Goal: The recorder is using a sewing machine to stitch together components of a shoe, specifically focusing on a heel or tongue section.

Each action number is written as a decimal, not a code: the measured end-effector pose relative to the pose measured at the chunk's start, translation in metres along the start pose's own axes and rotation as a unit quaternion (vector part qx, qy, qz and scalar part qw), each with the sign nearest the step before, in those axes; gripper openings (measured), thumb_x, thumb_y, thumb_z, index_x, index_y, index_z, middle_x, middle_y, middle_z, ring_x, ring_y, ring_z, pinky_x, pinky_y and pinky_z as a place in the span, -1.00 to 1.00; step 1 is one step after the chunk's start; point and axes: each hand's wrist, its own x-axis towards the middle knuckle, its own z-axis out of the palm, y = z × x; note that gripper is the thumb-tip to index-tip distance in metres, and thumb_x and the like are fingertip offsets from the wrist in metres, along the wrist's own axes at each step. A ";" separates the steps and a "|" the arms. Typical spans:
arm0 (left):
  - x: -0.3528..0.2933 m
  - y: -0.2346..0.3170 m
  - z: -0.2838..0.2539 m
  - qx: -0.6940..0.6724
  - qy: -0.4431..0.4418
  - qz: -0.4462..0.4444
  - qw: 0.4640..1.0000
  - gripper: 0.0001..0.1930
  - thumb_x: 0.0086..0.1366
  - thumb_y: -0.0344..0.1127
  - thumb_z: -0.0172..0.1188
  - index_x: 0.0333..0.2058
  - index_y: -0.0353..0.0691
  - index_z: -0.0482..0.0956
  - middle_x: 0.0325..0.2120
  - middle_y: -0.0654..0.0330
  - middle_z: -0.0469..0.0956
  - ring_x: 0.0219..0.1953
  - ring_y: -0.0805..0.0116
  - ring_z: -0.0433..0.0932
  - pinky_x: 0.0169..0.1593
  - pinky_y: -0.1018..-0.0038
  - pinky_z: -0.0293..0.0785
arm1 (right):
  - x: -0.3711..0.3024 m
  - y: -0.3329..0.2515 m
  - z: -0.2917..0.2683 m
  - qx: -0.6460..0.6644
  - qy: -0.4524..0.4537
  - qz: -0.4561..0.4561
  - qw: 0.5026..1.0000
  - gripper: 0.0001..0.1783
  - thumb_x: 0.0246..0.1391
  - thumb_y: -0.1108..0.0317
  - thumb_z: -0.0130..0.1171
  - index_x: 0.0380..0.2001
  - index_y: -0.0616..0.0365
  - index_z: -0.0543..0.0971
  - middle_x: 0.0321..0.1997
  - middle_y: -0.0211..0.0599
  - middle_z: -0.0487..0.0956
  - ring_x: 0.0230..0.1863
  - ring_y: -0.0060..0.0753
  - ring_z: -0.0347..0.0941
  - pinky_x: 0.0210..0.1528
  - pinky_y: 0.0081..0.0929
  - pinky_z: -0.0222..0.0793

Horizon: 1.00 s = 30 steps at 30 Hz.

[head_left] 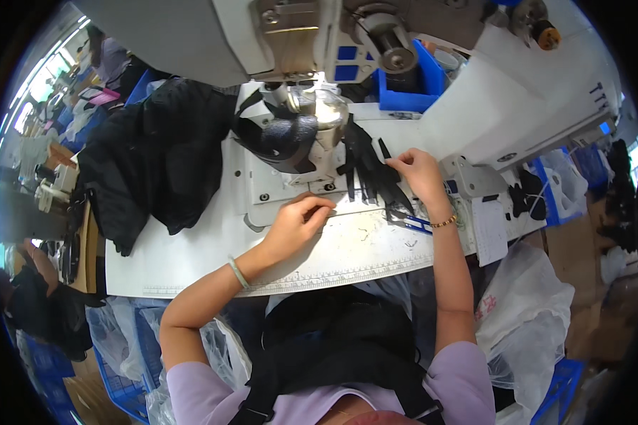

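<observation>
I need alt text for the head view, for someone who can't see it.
A person's right hand is beside narrow black strips on the white table of a sewing machine; the left hand is nearer the body, by the machine's base plate. A heap of black fabric lies to the left, and a blue bin stands behind the strips.

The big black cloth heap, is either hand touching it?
No, the black cloth heap lies left of the left hand with white tabletop between, and the right hand is by black strips.
</observation>
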 end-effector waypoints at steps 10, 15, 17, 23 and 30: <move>-0.003 -0.013 -0.005 -0.108 -0.005 -0.052 0.993 -0.80 0.24 -0.41 0.05 -0.24 -0.43 0.54 -0.45 0.20 0.49 -0.45 0.52 0.45 -0.34 0.61 0.37 | 0.007 -0.004 -0.002 0.284 -0.007 0.068 0.956 -0.73 -0.04 0.26 0.26 -0.52 0.30 0.55 -0.65 -0.49 0.48 -0.69 -0.73 0.29 -0.64 -0.73 0.17; 0.003 -0.017 -0.004 -0.078 -0.016 -0.043 0.996 -0.77 0.24 -0.37 0.06 -0.25 -0.44 0.54 -0.45 0.19 0.50 -0.46 0.52 0.45 -0.35 0.61 0.38 | 0.010 0.000 0.003 0.207 0.021 0.037 0.977 -0.75 -0.02 0.27 0.24 -0.49 0.28 0.56 -0.66 -0.46 0.48 -0.71 -0.72 0.28 -0.66 -0.71 0.16; 0.002 -0.016 -0.008 -0.081 -0.020 -0.041 0.996 -0.77 0.24 -0.38 0.05 -0.25 -0.44 0.54 -0.44 0.19 0.50 -0.46 0.52 0.46 -0.36 0.61 0.38 | 0.009 -0.004 0.007 0.164 0.030 0.029 0.986 -0.76 -0.01 0.27 0.24 -0.47 0.27 0.56 -0.66 -0.44 0.48 -0.72 -0.72 0.28 -0.66 -0.70 0.16; 0.001 -0.014 -0.007 -0.082 -0.019 -0.043 0.996 -0.79 0.24 -0.40 0.04 -0.24 -0.44 0.54 -0.46 0.19 0.51 -0.47 0.54 0.45 -0.36 0.62 0.38 | 0.014 0.005 0.008 0.163 0.083 0.006 0.983 -0.76 0.01 0.26 0.22 -0.48 0.27 0.55 -0.64 -0.41 0.50 -0.72 -0.71 0.30 -0.65 -0.68 0.20; -0.007 -0.013 -0.010 -0.155 -0.022 -0.075 0.985 -0.75 0.28 -0.34 0.04 -0.19 -0.42 0.52 -0.47 0.24 0.50 -0.41 0.56 0.45 -0.33 0.63 0.39 | -0.008 -0.024 0.005 0.279 0.033 -0.026 0.960 -0.81 0.05 0.35 0.15 -0.44 0.27 0.45 -0.58 -0.43 0.53 -0.68 -0.73 0.29 -0.64 -0.71 0.21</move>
